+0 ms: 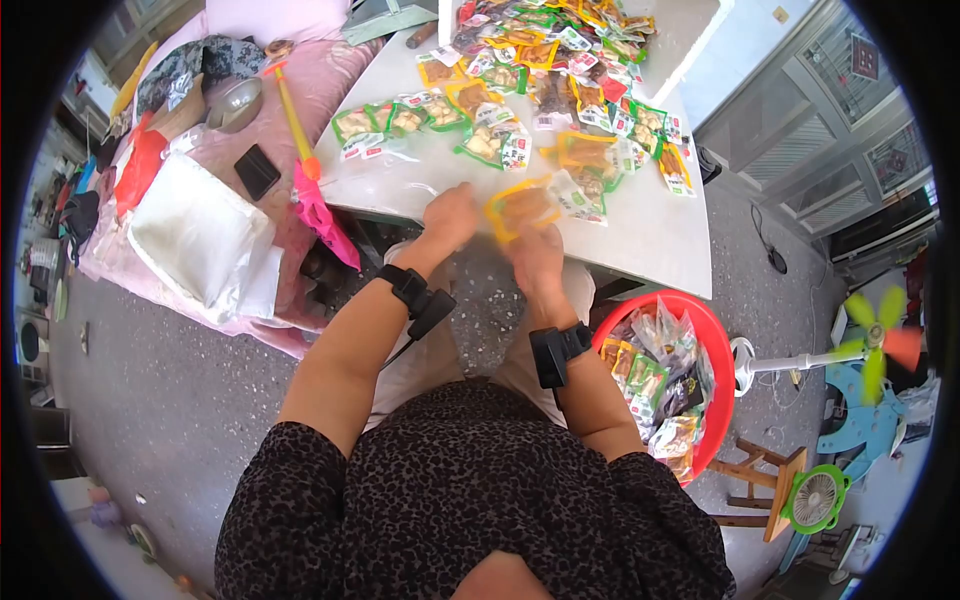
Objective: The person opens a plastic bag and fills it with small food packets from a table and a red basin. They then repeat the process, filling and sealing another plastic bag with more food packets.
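Note:
My right hand (540, 262) is closed on a yellow-edged snack packet (522, 205), slightly smeared by motion, at the front edge of the white table (365, 185). To its left my left hand (452, 216) lies by the same edge with its fingers curled in; whatever they hold, if anything, is hidden. Just beyond my right hand lie a clear-and-green packet (585, 195) and another yellow packet (590, 150). Green-edged packets with pale contents (405, 118) form a row farther left on the table.
A large heap of packets (560, 35) spills from a white foam box (690, 45) at the back. By my right forearm, a red tub (722, 375) holds more packets. A pink-covered bed (335, 65) stands left; a standing fan (875, 335) and a wooden stool (790, 480) are right.

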{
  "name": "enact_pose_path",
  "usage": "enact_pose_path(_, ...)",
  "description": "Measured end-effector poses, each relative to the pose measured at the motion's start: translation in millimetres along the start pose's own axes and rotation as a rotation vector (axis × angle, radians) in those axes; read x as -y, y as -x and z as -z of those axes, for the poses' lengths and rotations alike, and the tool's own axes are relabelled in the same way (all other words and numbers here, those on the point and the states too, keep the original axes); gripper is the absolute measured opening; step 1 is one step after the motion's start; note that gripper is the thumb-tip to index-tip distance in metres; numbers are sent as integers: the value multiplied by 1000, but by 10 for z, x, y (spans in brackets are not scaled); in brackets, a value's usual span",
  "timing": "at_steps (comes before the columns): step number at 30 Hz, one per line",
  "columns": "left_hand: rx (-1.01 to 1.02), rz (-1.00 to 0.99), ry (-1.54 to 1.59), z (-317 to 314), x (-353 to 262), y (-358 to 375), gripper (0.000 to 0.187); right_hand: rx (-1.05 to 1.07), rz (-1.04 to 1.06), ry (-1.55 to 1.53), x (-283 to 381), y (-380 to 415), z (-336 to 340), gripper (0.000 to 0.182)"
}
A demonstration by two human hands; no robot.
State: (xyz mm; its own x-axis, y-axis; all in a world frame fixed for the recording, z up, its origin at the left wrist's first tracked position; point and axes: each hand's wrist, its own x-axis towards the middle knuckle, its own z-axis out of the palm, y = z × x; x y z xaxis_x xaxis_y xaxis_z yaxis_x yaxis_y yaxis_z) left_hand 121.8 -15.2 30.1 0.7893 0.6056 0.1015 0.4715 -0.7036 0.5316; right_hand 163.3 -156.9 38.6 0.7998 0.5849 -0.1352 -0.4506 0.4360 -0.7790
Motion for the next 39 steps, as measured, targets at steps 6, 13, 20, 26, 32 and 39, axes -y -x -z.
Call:
enact_pose_path(6,81,-19,137,71,-131,48,19,-41,53,179,-173,-188,-62,13)
enact_pose_path(13,14,-45,189,-31,-108,53,17,166,-126,632,-36,-289,-45,24)
enact_pose_path(20,-40,-208,-9,-77,-106,128,14,49,-225,377,341,-543,478,24)
enact_pose_path(26,-40,-187,-1,-112,-70,104,14,9,-295,268,286,-592,501,12)
enact_pose_path(32,-18,-74,136,-22,-161,130,17,-99,-123,12,79,-290,253,6)
enact_pose_path(39,-92,-145,143,58,-307,218,19,19,-121,108,-226,-128,32,7)
